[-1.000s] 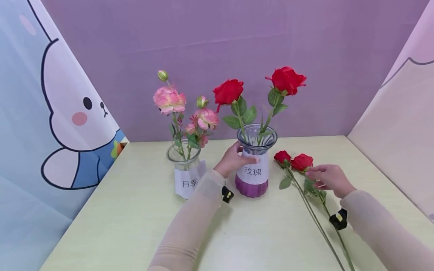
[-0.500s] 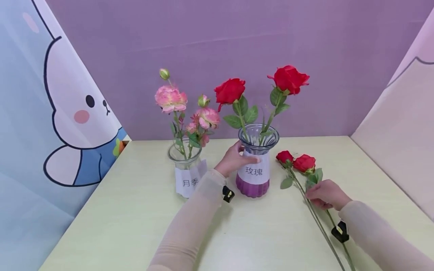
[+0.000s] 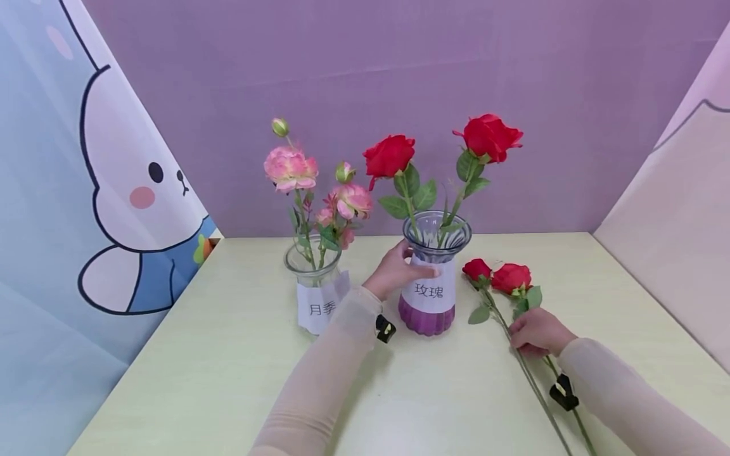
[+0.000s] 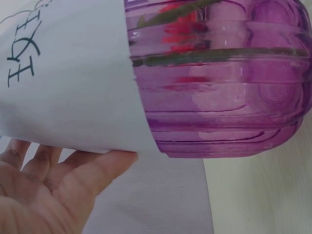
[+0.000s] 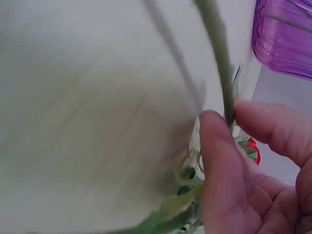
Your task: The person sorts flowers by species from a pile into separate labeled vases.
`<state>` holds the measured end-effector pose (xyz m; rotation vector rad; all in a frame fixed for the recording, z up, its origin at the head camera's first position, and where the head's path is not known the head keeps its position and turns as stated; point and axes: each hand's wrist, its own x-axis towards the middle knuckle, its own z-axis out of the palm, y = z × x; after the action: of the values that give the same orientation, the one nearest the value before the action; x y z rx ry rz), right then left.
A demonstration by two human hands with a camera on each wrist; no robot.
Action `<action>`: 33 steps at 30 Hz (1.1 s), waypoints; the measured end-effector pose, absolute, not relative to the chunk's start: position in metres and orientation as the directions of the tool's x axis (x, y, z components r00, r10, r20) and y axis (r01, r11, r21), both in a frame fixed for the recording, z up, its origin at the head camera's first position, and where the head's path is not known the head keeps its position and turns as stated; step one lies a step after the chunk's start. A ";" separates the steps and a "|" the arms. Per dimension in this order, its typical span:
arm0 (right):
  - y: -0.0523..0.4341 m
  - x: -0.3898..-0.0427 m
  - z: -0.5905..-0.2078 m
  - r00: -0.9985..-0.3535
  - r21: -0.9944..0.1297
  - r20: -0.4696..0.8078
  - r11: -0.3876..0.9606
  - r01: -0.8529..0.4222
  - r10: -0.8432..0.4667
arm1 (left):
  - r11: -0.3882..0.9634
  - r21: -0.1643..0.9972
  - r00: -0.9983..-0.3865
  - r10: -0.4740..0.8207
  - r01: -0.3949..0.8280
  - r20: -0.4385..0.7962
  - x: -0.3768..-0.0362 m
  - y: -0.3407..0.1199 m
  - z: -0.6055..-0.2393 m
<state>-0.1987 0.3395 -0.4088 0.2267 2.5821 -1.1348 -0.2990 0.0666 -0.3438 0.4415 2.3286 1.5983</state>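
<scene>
Now, your left hand wraps the neck of the purple vase, thumb lying across its paper label, so keep that hold firm and the vase upright on the table. Your right hand pinches the stem of one loose red rose between thumb and fingers, with the second rose lying just beside it; lift only the pinched stem, by its middle, and steer the cut end clear of the two roses already standing in the vase.

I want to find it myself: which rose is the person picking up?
On the pale green table, right of the purple glass vase, two red roses lie flat. The right hand pinches the right-hand rose, with the bigger bloom.
</scene>
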 end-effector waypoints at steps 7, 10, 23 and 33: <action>0.338 -0.197 -0.407 -0.918 -0.778 -0.396 0.536 0.328 -0.013 | 0.332 0.938 -0.911 0.410 0.101 -0.047 -0.298 0.066 -0.343; 0.339 -0.196 -0.406 -0.919 -0.806 -0.393 0.495 0.324 -0.038 | 0.327 0.939 -0.910 0.412 0.103 -0.043 -0.298 0.065 -0.343; 0.341 -0.191 -0.406 -0.934 -0.933 -0.348 0.129 0.337 -0.077 | 0.319 0.940 -0.905 0.425 0.119 -0.030 -0.298 0.067 -0.343; 0.328 -0.178 -0.415 -0.948 -0.889 -0.317 -0.357 0.287 0.027 | 0.322 0.940 -0.904 0.426 0.113 -0.037 -0.300 0.065 -0.345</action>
<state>-0.1776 0.3276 -0.4149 0.4183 1.6792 -2.4282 -0.3001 0.0651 -0.3452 0.4864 2.3130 1.6096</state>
